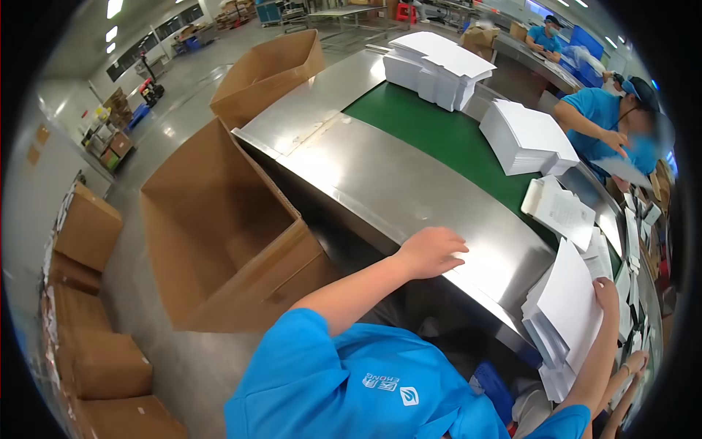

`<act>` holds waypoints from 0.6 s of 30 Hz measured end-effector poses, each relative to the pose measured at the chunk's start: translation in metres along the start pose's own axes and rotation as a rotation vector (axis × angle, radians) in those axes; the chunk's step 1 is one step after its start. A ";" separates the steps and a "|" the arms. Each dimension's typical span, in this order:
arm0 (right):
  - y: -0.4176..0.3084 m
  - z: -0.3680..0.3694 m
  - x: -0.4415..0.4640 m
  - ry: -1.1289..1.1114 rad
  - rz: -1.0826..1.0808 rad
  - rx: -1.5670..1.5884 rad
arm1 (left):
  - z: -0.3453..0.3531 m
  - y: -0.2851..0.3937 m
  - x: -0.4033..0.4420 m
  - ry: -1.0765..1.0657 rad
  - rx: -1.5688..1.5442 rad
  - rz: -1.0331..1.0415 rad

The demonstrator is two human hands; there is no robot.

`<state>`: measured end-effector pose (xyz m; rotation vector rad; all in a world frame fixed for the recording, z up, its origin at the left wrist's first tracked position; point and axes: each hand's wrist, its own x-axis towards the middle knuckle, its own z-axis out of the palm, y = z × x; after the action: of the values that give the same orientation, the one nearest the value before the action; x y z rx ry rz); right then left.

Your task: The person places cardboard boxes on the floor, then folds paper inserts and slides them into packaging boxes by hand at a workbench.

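Observation:
My left hand (433, 252) hovers over or rests on the steel tabletop (365, 183) near its front edge, fingers loosely stretched and nothing in them. On the right, my right hand (605, 295) grips the edge of a stack of white card sheets (569, 300), its fingers partly hidden behind the sheets. The stack leans at an angle by the table's right end. Just beyond it lie a white printed box (559, 211) and some printed paper (598, 256). Two tall piles of white card, a far pile (439, 62) and a nearer pile (528, 135), stand on the green belt (431, 135).
A large open carton (219, 227) stands against the table's left side, with another open carton (270, 73) behind it. Closed brown boxes (110, 366) line the left. Across the belt, a co-worker in blue (592, 121) handles white sheets. Another person's hand (636, 362) shows at lower right.

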<state>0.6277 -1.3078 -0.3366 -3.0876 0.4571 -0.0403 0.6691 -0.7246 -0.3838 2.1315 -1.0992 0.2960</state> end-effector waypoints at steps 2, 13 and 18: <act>-0.056 -0.029 -0.036 0.045 0.056 -0.029 | -0.012 -0.001 -0.009 0.197 -0.106 0.007; -0.205 -0.119 -0.153 0.434 -0.456 0.341 | -0.195 -0.018 -0.190 0.037 0.557 -0.935; -0.270 -0.156 -0.202 0.376 -0.721 0.401 | -0.197 -0.004 -0.255 -0.240 0.431 -1.186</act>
<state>0.5080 -0.9938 -0.1784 -2.6600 -0.6073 -0.6339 0.5379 -0.4308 -0.3688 2.8398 0.2862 -0.3222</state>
